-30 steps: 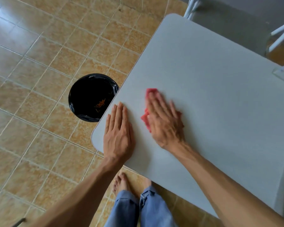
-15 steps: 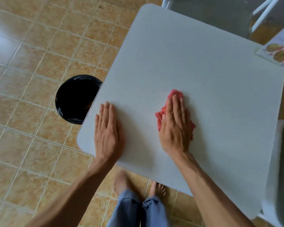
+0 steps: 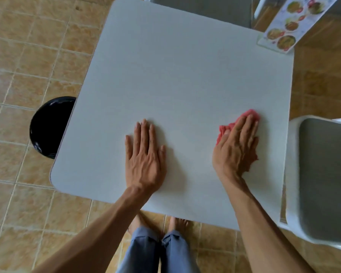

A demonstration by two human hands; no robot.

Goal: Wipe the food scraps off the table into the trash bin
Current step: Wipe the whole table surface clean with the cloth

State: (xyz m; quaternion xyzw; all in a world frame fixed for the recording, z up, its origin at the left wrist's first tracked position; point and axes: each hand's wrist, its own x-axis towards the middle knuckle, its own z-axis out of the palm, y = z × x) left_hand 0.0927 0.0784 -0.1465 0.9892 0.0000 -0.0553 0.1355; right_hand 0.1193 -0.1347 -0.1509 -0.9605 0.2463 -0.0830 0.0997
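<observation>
Cloth [image 3: 251, 114] shifted rightward, away from bin [image 3: 47, 127] | right fingers [image 3: 244, 128] straight, pressed on cloth | left fingers [image 3: 144, 133] flat on worktop [image 3: 185, 66] | no scraps seen; fresh sweep judged pending.

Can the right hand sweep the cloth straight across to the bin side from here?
Probably not in one straight sweep: the left hand lies flat on the table between the red cloth under the right hand and the edge above the trash bin.

cloth [image 3: 253, 114] on table [image 3: 185, 75] right | bin [image 3: 47, 127] left, partly under table
</observation>
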